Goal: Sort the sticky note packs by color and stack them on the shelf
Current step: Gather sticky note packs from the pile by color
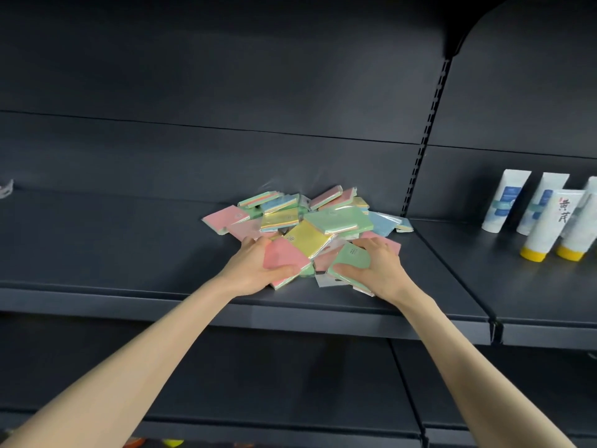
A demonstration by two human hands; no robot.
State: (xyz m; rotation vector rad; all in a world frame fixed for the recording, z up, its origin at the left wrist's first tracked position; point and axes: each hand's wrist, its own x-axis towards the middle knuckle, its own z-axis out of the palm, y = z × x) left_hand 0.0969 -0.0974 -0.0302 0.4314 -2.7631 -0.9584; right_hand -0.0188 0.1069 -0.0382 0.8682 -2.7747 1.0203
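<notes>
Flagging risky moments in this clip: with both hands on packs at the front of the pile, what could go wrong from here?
1. The yellow pack leans on the pink pack that the left hand holds; lifting it may well topple part of the pile.
2. The green pack held by the right hand sits near the front edge of the shelf; loose packs there could be nudged off.
</notes>
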